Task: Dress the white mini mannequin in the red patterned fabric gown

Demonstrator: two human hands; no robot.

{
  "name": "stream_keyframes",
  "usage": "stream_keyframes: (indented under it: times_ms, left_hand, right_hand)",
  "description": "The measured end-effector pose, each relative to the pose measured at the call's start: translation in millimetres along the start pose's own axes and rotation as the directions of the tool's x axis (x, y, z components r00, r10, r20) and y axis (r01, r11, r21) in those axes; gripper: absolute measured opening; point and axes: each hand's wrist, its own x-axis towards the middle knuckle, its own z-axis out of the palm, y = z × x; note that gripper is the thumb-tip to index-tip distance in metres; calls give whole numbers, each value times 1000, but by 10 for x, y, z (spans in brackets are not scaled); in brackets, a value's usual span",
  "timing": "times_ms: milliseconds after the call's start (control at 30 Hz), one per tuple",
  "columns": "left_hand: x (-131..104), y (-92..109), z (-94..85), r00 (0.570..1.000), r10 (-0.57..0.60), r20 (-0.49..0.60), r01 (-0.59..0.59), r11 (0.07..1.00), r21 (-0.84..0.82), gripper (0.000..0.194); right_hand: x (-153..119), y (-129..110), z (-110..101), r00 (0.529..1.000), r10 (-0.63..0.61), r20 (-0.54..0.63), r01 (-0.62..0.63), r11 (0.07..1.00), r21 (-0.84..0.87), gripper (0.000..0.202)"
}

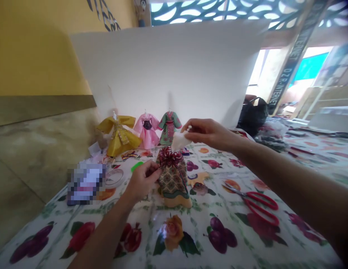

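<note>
In the middle of the table stands a small doll skirt (174, 179) with a brown-and-cream medallion pattern, a gathered dark red waist and a green band above a peach hem. A white, headless doll torso (179, 142) rises from the waist, tilted to the right. My right hand (206, 132) comes in from the right and pinches it near its small neck knob. At the skirt's left side, my left hand (144, 179) has thumb and forefinger closed on the edge of the fabric. Fabric and fingers hide the exact pinch.
Three dressed doll forms stand behind: a yellow gown (122, 136), a pink dress (147, 130) and a green robe (167, 129). Red-handled scissors (258, 203) lie to the right. A blurred-out phone-like object (85, 185), a clear tape roll (114, 177) and a bright green piece (136, 166) lie left.
</note>
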Motion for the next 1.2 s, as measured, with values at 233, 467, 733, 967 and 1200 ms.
stream_keyframes:
  times_ms: [233,467,733,967,1200]
  left_hand:
    - [-69,180,-29,998,56,-28,-60,984,-170,26]
    - [-22,158,-74,996,49,-70,-62,978,-201,27]
    - [-39,134,-89,895,335,-295,-229,912,340,14]
    - [-207,387,50,759,613,-221,-489,760,428,3]
    - [-236,417,90,782,615,-102,-500,718,485,4]
  right_hand:
    - [101,-136,38,999,-31,-30,27,990,-137,13]
    - [101,-278,17,999,-47,-15,43,981,-190,15]
    - [49,-368,67,997,-68,-23,60,964,-261,24]
    - [47,-400,181,995,-57,-87,33,967,-254,19]
    - [73,-441,261,986,-86,-146,57,979,-194,19]
